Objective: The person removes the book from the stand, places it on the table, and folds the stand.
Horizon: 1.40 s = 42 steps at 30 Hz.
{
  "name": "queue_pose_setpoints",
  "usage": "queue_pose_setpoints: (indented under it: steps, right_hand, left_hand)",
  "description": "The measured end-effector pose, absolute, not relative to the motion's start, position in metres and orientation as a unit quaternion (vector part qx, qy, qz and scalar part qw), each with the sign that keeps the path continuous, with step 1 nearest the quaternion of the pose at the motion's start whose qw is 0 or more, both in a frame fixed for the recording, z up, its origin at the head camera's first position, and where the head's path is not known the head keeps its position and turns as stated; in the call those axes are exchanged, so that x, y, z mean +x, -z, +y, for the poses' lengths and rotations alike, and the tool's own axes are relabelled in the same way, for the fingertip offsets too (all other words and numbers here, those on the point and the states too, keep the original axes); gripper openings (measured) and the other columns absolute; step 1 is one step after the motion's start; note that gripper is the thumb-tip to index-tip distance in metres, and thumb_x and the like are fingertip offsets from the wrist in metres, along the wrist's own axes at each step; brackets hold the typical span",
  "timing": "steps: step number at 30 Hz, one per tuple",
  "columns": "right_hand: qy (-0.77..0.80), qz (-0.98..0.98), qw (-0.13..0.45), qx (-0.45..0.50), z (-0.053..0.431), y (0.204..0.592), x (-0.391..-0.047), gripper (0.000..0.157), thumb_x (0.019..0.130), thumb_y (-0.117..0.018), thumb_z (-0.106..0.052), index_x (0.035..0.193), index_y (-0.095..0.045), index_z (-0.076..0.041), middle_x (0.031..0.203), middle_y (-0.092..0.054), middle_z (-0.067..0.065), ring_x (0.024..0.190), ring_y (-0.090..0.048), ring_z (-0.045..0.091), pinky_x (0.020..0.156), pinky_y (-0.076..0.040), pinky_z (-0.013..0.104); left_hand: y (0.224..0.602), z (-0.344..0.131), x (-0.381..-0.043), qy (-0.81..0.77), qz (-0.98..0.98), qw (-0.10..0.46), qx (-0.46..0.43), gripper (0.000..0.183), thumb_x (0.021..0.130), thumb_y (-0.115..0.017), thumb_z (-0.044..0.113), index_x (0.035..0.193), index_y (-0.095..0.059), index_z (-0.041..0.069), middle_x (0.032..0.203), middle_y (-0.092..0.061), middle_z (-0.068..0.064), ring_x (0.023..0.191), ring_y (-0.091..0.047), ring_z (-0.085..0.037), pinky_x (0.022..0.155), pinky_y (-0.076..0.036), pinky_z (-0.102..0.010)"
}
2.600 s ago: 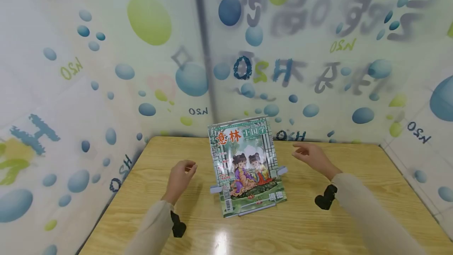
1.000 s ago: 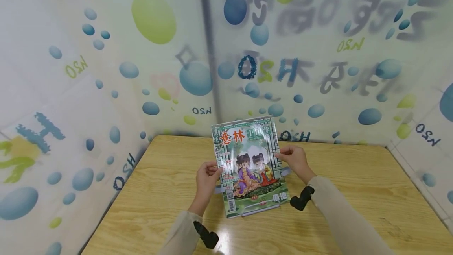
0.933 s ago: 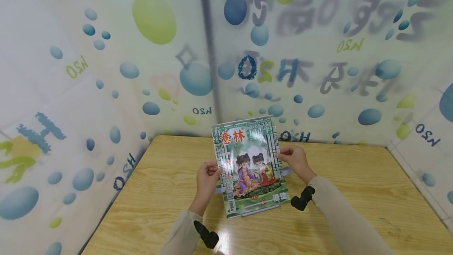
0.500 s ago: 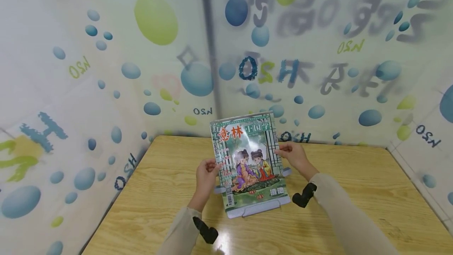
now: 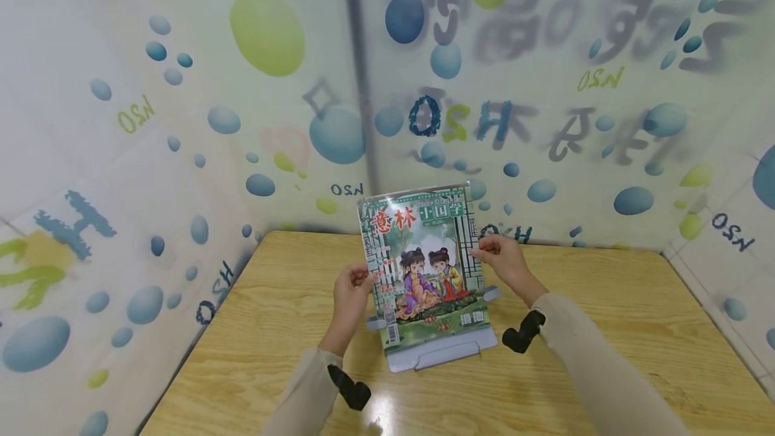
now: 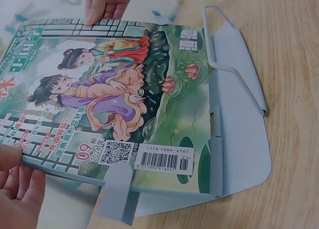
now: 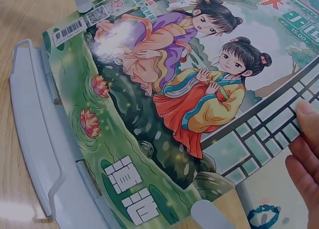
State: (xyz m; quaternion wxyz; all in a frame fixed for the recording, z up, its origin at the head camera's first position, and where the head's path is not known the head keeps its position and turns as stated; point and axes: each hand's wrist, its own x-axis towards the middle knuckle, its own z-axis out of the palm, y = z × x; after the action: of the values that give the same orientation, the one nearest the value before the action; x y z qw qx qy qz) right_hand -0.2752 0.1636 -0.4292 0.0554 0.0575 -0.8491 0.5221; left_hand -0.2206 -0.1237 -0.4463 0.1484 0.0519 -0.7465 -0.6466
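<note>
A green-bordered magazine (image 5: 424, 268) with two cartoon children on its cover leans back on a pale grey book stand (image 5: 448, 355). My left hand (image 5: 351, 298) pinches its left edge, thumb on the cover and fingers behind. Opposite, my right hand (image 5: 508, 264) holds the right edge between thumb and fingers. The magazine's bottom edge stands above the stand's front lip (image 7: 37, 134), leaving a strip of the base bare. A side clip (image 6: 119, 189) overlaps the magazine's edge near the barcode in the left wrist view; another clip (image 7: 212, 216) shows in the right wrist view.
The stand rests on a wooden table (image 5: 605, 328). Behind it rises a wall (image 5: 545, 120) covered with blue and green dots and lettering, and side walls close in left and right. Each wrist wears a black strap (image 5: 523, 332).
Both hands came in from the sides and took hold of the magazine's edges. Since then the magazine has moved up along the stand, baring more of its base and lip.
</note>
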Motion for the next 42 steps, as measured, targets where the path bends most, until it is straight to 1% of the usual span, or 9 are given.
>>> queue_pose_setpoints:
  steps: [4,7,15,23,28,31,33,35,42]
  right_hand:
    - [-0.519,-0.85,0.067,0.062,0.163,0.424,-0.274,0.019,0.084,-0.067,-0.014,0.09,-0.06,0.003,0.082,-0.058,0.01,0.071,-0.051,0.019,0.061,-0.046,0.026]
    - [-0.517,-0.85,0.077,0.07,0.162,0.42,-0.273,0.019,0.084,-0.067,-0.014,0.089,-0.06,0.003,0.082,-0.059,0.011,0.071,-0.051,0.019,0.061,-0.046,0.026]
    - [-0.514,-0.849,0.088,0.083,0.166,0.406,-0.272,0.022,0.086,-0.065,-0.016,0.093,-0.059,0.004,0.086,-0.059,0.013,0.074,-0.052,0.019,0.062,-0.046,0.025]
    - [-0.532,-0.834,0.106,0.103,0.17,0.389,-0.269,0.023,0.085,-0.066,-0.017,0.09,-0.058,0.004,0.082,-0.057,0.012,0.071,-0.049,0.019,0.06,-0.045,0.024]
    - [-0.533,-0.828,0.118,0.124,0.173,0.374,-0.261,0.022,0.085,-0.066,-0.015,0.086,-0.057,0.005,0.079,-0.057,0.012,0.069,-0.053,0.022,0.058,-0.045,0.022]
    - [-0.535,-0.825,0.128,0.132,0.177,0.368,-0.258,0.022,0.086,-0.066,-0.015,0.087,-0.057,0.005,0.079,-0.057,0.011,0.069,-0.054,0.019,0.058,-0.047,0.022]
    - [-0.54,-0.821,0.134,0.133,0.18,0.366,-0.258,0.023,0.085,-0.066,-0.016,0.089,-0.058,0.005,0.08,-0.057,0.01,0.069,-0.054,0.017,0.059,-0.047,0.024]
    - [-0.538,-0.821,0.136,0.134,0.182,0.36,-0.254,0.023,0.085,-0.066,-0.016,0.091,-0.058,0.005,0.082,-0.057,0.009,0.069,-0.052,0.011,0.06,-0.048,0.025]
    - [-0.509,-0.836,0.15,0.14,0.194,0.348,-0.244,0.022,0.086,-0.065,-0.016,0.092,-0.057,0.003,0.083,-0.058,0.008,0.067,-0.05,0.011,0.057,-0.044,0.022]
  left_hand:
    - [0.443,-0.124,-0.221,0.645,-0.746,0.156,0.048,0.019,0.084,-0.062,0.0,0.099,-0.054,-0.009,0.088,-0.055,-0.014,0.076,-0.049,-0.017,0.062,-0.044,-0.018]
    - [0.439,-0.124,-0.222,0.647,-0.743,0.167,0.041,0.019,0.084,-0.063,-0.001,0.099,-0.054,-0.01,0.087,-0.055,-0.015,0.076,-0.049,-0.017,0.063,-0.044,-0.018]
    - [0.427,-0.123,-0.226,0.648,-0.735,0.198,0.014,0.018,0.083,-0.064,-0.002,0.097,-0.056,-0.01,0.085,-0.057,-0.014,0.075,-0.05,-0.015,0.064,-0.044,-0.018]
    - [0.411,-0.123,-0.23,0.64,-0.739,0.21,-0.013,0.019,0.084,-0.064,0.001,0.097,-0.056,-0.01,0.086,-0.059,-0.016,0.077,-0.051,-0.016,0.068,-0.044,-0.021]
    - [0.392,-0.12,-0.226,0.643,-0.734,0.215,-0.03,0.017,0.084,-0.063,-0.002,0.096,-0.056,-0.011,0.084,-0.058,-0.014,0.075,-0.05,-0.014,0.067,-0.044,-0.02]
    - [0.385,-0.118,-0.226,0.642,-0.734,0.219,-0.037,0.017,0.083,-0.063,-0.003,0.096,-0.056,-0.011,0.084,-0.058,-0.015,0.076,-0.05,-0.015,0.067,-0.044,-0.021]
    - [0.388,-0.119,-0.231,0.643,-0.732,0.221,-0.04,0.017,0.084,-0.064,-0.001,0.097,-0.056,-0.008,0.085,-0.058,-0.013,0.076,-0.051,-0.015,0.066,-0.045,-0.02]
    - [0.385,-0.118,-0.231,0.645,-0.729,0.223,-0.043,0.019,0.083,-0.064,-0.001,0.099,-0.055,-0.008,0.086,-0.058,-0.013,0.076,-0.051,-0.014,0.066,-0.045,-0.02]
    - [0.374,-0.111,-0.23,0.647,-0.729,0.215,-0.059,0.019,0.083,-0.064,-0.001,0.099,-0.056,-0.008,0.087,-0.059,-0.014,0.077,-0.052,-0.014,0.071,-0.045,-0.021]
